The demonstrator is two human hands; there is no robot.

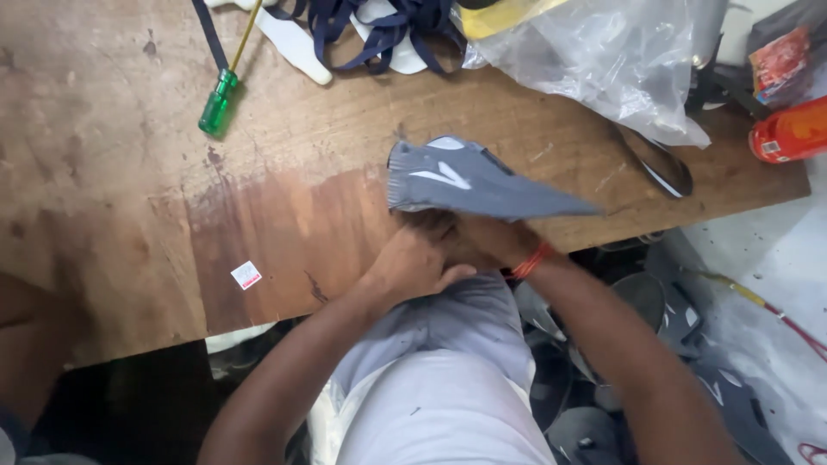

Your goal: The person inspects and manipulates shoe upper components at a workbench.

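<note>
A grey fabric shoe upper (469,182) with white stripe marks lies at the near edge of the worn wooden table (129,172). Both hands meet just under it. My left hand (412,263) is curled against the piece's lower edge. My right hand (482,237), with a red thread band at the wrist, is tucked beneath the fabric and grips it; its fingers are mostly hidden by the fabric.
A green-handled screwdriver (220,96) lies at the back left. Dark blue straps (379,30) and white pieces sit at the back. A clear plastic bag (603,56) and an orange bottle (791,131) are at the right. Several grey uppers (620,379) lie on the floor.
</note>
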